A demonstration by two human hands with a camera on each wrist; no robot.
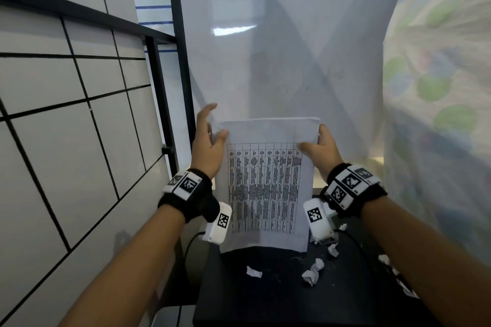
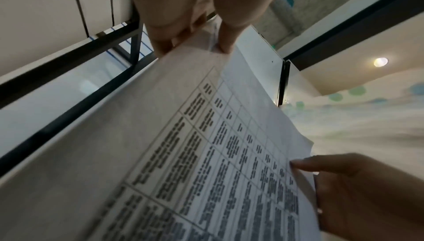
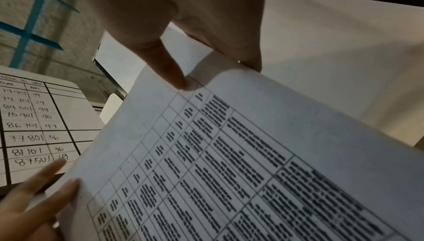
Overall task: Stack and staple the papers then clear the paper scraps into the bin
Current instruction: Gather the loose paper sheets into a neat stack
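Stacking step in hand. I hold the white printed sheets of paper, ruled with a table of dark text [image 1: 265, 183], upright, their lower edge standing on the black bench [image 1: 265, 297], printed face toward me.

Right hand [image 1: 320, 150]: its grip has the top right corner pinched, thumb on the printed face, fingers behind; the right wrist view confirms the thumb pressed just above the table grid. Left hand [image 1: 208, 141]: fingers mostly straight and spread, thumb tip [image 1: 222, 133] against the top left corner. The left wrist view shows fingertips meeting the upper edge, so I judge this a light steadying touch, not a closed grip.

The top edge shows more than one layer; alignment looks near but I cannot confirm it is flush.

Crumpled white paper scraps [image 1: 312, 272] lie on the bench, in front of and to the right of the sheets' lower edge, untouched. More scraps sit near the bench's right edge.

Neither stapler nor bin is in view in any frame.

Judgement: stacking is under way; stapling and clearing are not yet done. The next move calls for tapping the lower edge square on the bench, both sides guided evenly, then keeping a firm pinch at one corner so the sheets do not slip while the stapler is found
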